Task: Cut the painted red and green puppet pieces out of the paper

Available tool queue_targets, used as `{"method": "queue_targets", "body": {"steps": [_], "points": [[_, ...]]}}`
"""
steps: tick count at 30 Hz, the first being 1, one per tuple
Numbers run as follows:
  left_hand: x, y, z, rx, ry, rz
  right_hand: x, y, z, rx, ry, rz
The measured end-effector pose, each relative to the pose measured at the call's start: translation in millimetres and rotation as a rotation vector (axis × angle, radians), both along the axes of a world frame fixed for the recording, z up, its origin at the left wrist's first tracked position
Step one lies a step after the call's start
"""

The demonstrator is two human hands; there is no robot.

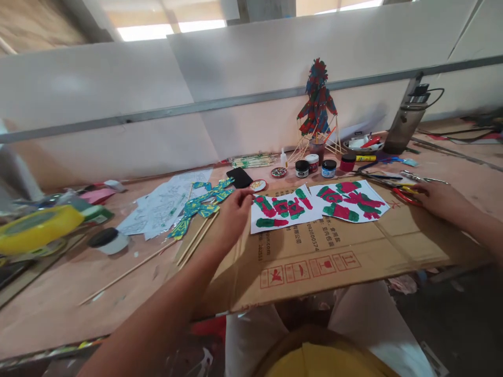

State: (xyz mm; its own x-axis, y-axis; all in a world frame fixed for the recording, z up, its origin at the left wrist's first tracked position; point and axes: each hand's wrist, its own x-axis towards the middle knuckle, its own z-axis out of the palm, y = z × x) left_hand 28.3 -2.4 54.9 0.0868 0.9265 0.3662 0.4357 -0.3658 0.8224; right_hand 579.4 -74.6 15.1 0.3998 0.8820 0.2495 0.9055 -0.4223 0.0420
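My left hand (236, 211) has its fingers drawn together at the upper left corner of a white paper sheet (288, 226) painted with red and green shapes. A second painted sheet (371, 213) lies beside it, overlapping its right edge. My right hand (438, 200) is closed around the handle area of a hand tool with red and yellow handles (404, 196); its kind is partly hidden by the fingers. Both sheets lie on a flat cardboard piece (306, 256). A blue-and-yellow cut-out figure (198, 204) and thin wooden sticks (196, 240) lie left of my left hand.
Paint jars (302, 168), a glue bottle (283, 158) and a dish of beads (258, 185) line the back. A red-and-blue puppet (317, 104) stands on sticks against the wall. A water bottle (406, 120) is right; printed sheets (157, 209) and yellow tape (39, 228) are left.
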Motion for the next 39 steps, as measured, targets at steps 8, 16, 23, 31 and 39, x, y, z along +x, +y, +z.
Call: {"method": "queue_targets", "body": {"steps": [8, 16, 23, 31, 39], "points": [[82.5, -121.1, -4.6, 0.507, 0.642, -1.075, -67.4, -28.5, 15.9, 0.101, 0.298, -0.001], [93.8, -120.2, -25.6, 0.512, 0.725, -1.197, -101.2, 18.7, 22.5, -0.020, 0.474, 0.067], [90.0, -122.6, -33.5, 0.611, 0.797, -1.166, -107.7, 56.0, 28.6, -0.064, 0.489, 0.076], [89.7, -117.9, -30.5, 0.600, 0.741, -1.189, -104.4, 70.8, 36.6, -0.200, 0.474, 0.028], [92.8, -114.0, -41.0, 0.597, 0.678, -1.187, -94.3, 70.8, 37.2, -0.195, 0.567, -0.005]]}}
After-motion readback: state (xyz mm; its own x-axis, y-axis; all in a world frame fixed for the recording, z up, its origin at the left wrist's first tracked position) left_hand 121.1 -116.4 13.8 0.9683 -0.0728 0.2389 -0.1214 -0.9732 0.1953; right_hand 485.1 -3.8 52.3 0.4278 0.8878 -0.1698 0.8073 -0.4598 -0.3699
